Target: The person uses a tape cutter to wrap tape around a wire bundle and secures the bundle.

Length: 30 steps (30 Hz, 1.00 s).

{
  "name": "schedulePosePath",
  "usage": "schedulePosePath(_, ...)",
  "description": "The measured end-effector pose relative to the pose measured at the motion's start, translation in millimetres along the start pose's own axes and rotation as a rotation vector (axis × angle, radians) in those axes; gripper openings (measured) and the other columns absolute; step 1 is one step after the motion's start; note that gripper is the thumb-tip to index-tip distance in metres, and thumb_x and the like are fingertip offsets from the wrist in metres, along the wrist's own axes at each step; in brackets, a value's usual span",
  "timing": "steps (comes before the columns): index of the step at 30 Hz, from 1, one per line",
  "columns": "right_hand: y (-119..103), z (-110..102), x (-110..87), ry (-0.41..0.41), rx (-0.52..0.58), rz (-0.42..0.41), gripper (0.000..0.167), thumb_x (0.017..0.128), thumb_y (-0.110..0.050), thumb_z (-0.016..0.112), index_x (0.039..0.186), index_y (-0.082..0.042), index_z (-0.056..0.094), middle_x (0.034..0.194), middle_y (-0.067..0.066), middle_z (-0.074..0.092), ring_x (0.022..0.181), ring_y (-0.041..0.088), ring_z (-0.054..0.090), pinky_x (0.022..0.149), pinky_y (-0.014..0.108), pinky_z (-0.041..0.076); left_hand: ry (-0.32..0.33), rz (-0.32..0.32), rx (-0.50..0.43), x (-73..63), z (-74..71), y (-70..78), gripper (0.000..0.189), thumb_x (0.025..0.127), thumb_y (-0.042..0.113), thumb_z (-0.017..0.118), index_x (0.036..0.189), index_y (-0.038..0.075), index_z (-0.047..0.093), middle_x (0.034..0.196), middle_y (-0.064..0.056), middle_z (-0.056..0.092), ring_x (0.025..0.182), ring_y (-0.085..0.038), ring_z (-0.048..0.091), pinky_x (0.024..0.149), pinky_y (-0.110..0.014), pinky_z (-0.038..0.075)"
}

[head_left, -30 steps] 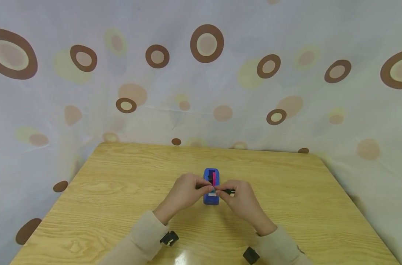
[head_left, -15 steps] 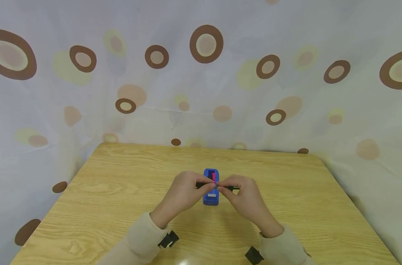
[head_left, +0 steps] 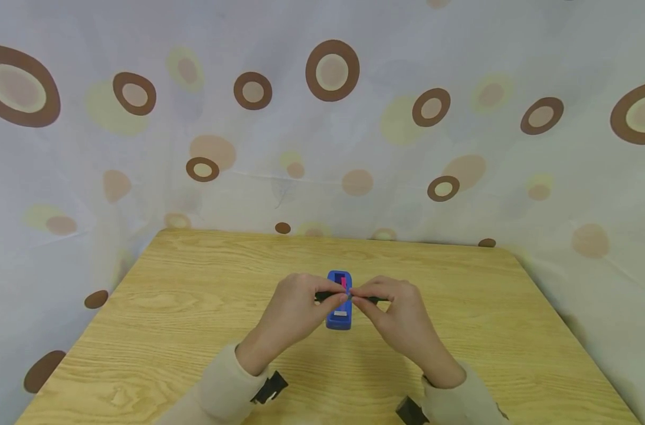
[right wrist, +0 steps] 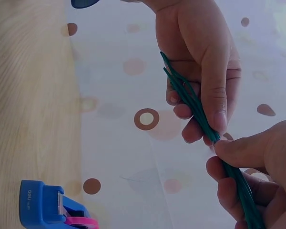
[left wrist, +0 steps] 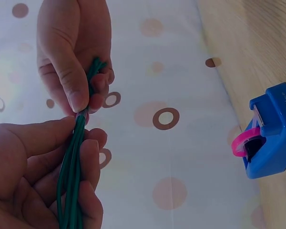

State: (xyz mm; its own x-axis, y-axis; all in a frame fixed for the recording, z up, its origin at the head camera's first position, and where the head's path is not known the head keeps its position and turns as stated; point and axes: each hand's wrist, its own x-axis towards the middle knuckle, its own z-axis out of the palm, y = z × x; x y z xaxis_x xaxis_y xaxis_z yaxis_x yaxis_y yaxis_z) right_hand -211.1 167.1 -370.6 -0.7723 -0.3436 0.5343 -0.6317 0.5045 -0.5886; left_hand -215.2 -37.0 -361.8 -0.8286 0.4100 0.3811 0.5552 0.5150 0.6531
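Note:
Thin green wires form a bundle (left wrist: 71,171), which both hands hold over a blue tape dispenser (head_left: 339,323). My left hand (head_left: 298,310) pinches the bundle between thumb and fingers, and the wires run along its curled fingers. Thumb to thumb with it, my right hand (head_left: 399,310) pinches the same bundle near its middle. Loose wire tips stick out past the left hand in the right wrist view. Between the thumbs a small shiny patch shows on the wires, mostly hidden by the fingertips. The dispenser carries a pink-cored tape roll (left wrist: 243,141).
The dispenser stands upright on a light wood table (head_left: 221,265), just under the hands. Behind the table hangs a pale cloth (head_left: 280,136) with brown rings and pastel dots. Black straps (head_left: 270,388) sit at the cuffs of both sleeves.
Both hands have risen off the dispenser's cutter end with the wire bundle, and the right hand has shifted slightly right. The dispenser has stayed in place.

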Motion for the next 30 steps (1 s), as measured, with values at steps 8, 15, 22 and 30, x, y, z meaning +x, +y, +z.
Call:
schedulePosePath(8, -10, -6, -0.1, 0.058, -0.012, -0.106, 0.019, 0.08, 0.001, 0.08, 0.095, -0.009, 0.08, 0.088, -0.009, 0.072, 0.069, 0.005, 0.061, 0.063, 0.027, 0.048, 0.058, 0.075, 0.05, -5.1, -7.1, 12.3, 0.015, 0.092, 0.021, 0.072, 0.101, 0.011, 0.079, 0.096, 0.002, 0.075, 0.065, 0.0, 0.059, 0.055, -0.021, 0.046)
schedulePosePath(15, -20, -10, -1.1, 0.119, -0.043, -0.172, 0.022, 0.077, 0.002, 0.082, 0.095, -0.011, 0.08, 0.089, -0.012, 0.071, 0.07, 0.003, 0.061, 0.069, 0.031, 0.04, 0.13, 0.142, 0.107, -9.5, -8.8, 18.6, 0.012, 0.091, 0.022, 0.073, 0.097, 0.013, 0.08, 0.091, 0.005, 0.075, 0.064, 0.002, 0.058, 0.053, -0.019, 0.045)
schedulePosePath(22, -29, -12, -2.6, 0.159, -0.071, -0.206, 0.024, 0.074, 0.004, 0.083, 0.094, -0.01, 0.08, 0.09, -0.01, 0.072, 0.074, 0.006, 0.062, 0.071, 0.03, 0.039, 0.186, 0.197, 0.117, -13.6, -11.2, 22.9, 0.01, 0.09, 0.02, 0.075, 0.093, 0.012, 0.08, 0.087, 0.005, 0.075, 0.061, 0.002, 0.056, 0.052, -0.017, 0.043)
schedulePosePath(30, -37, -17, -8.0, 0.193, -0.078, -0.251, 0.022, 0.075, 0.001, 0.083, 0.093, -0.01, 0.08, 0.089, -0.006, 0.072, 0.08, 0.012, 0.063, 0.075, 0.03, 0.039, 0.261, 0.321, 0.124, -20.9, -13.7, 30.3, 0.008, 0.085, 0.013, 0.079, 0.093, 0.012, 0.079, 0.085, 0.006, 0.073, 0.064, 0.002, 0.057, 0.056, -0.012, 0.042)
